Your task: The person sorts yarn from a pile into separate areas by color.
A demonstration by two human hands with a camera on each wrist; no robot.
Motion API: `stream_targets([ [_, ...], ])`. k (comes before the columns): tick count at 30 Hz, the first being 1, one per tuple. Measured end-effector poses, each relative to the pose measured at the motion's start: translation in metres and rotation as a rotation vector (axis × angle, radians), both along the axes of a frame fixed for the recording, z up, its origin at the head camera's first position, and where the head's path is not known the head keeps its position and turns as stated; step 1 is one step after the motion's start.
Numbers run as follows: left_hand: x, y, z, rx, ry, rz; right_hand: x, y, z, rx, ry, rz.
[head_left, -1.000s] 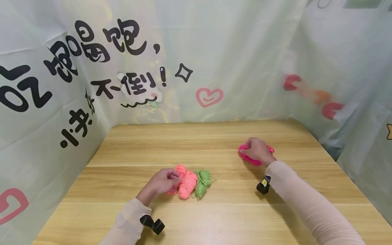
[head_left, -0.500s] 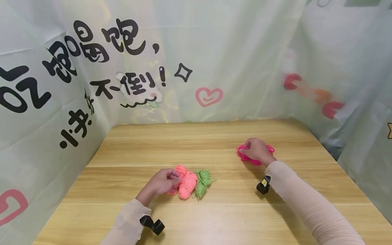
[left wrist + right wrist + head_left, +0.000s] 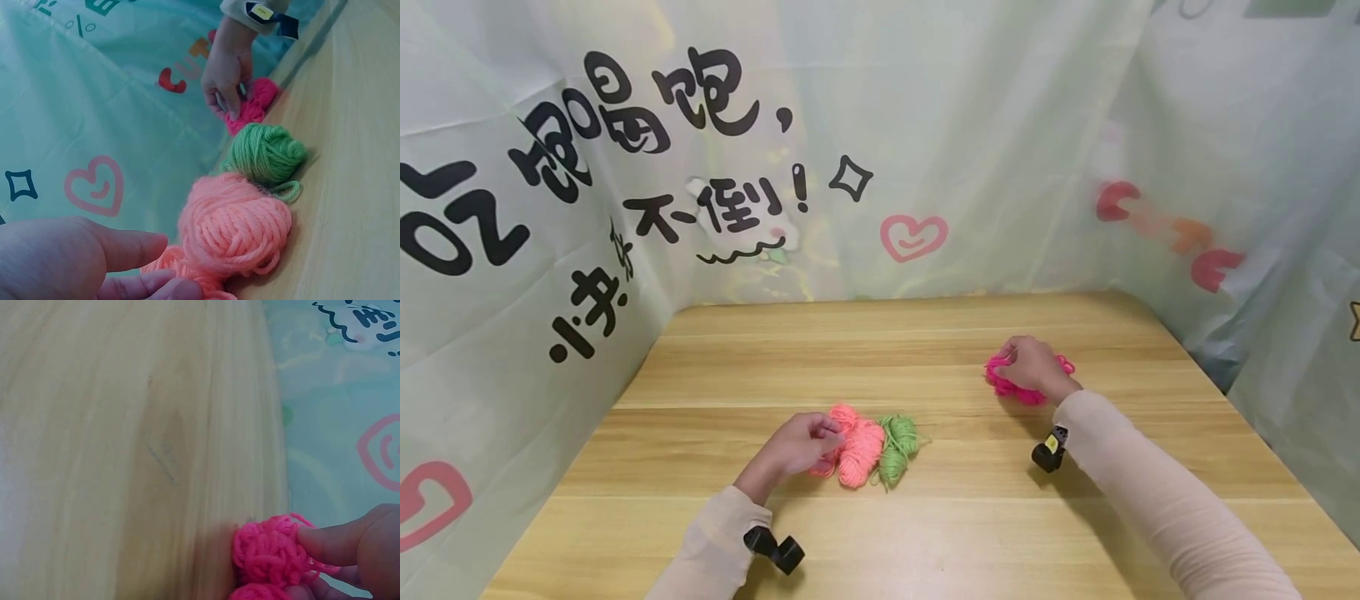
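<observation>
In the head view my left hand [image 3: 805, 443] is at the left side of a coral yarn bundle [image 3: 859, 452], its fingers loosely bent. The left wrist view shows the thumb [image 3: 140, 247] extended beside the coral strands, with fingertips low against them. A green yarn bundle [image 3: 897, 450] lies against the coral one's right side. Farther back and to the right, my right hand [image 3: 1032, 367] grips a hot-pink yarn bundle [image 3: 1017, 392] from above, hiding much of it. In the right wrist view its thumb presses on the pink yarn [image 3: 272, 553], with fingers on the other side.
The wooden table [image 3: 970, 533] runs back to a pale printed curtain [image 3: 1015, 167] that encloses the rear and both sides. Black camera mounts [image 3: 773, 550] sit on the wrists over beige sleeves [image 3: 1157, 492].
Almost nothing differs. My right hand and the pink yarn shift very slightly; the left hand, coral yarn and green yarn stay in place.
</observation>
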State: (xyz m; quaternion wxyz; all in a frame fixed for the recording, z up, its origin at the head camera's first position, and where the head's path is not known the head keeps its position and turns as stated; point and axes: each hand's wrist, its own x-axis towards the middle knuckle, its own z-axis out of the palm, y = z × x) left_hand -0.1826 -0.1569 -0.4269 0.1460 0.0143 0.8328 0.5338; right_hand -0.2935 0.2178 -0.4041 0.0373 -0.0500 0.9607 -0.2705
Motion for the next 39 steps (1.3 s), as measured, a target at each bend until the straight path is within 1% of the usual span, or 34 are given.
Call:
stream_targets([
  [7, 0.002, 0.001, 0.002, -0.008, 0.013, 0.009, 0.003, 0.004, 0.006, 0.000, -0.003, 0.021],
  [13, 0.004, 0.004, 0.005, -0.030, 0.063, 0.027, 0.006, 0.006, 0.015, -0.033, -0.008, 0.037],
  [19, 0.008, 0.007, 0.011, -0.061, 0.115, 0.016, 0.013, 0.005, 0.022, -0.089, -0.031, 0.023],
  [22, 0.009, 0.009, 0.013, -0.102, 0.154, 0.015, 0.016, 0.003, 0.025, -0.139, -0.030, 0.006],
  [26, 0.009, 0.010, 0.014, -0.127, 0.187, 0.019, 0.021, 0.000, 0.030, -0.222, -0.021, -0.019],
  [29, 0.009, 0.011, 0.015, -0.087, 0.177, 0.034, 0.024, -0.003, 0.034, -0.307, -0.043, -0.025],
  [31, 0.009, 0.013, 0.015, -0.033, 0.159, 0.052, 0.025, -0.006, 0.036, -0.384, -0.070, -0.024],
  [34, 0.008, 0.016, 0.016, 0.071, 0.136, 0.077, 0.025, -0.011, 0.037, -0.511, -0.105, -0.019],
  [37, 0.009, 0.020, 0.019, 0.148, 0.115, 0.094, 0.026, -0.017, 0.038, -0.622, -0.144, -0.020],
  [39, 0.010, 0.022, 0.021, 0.192, 0.098, 0.095, 0.028, -0.020, 0.039, -0.681, -0.177, -0.013],
])
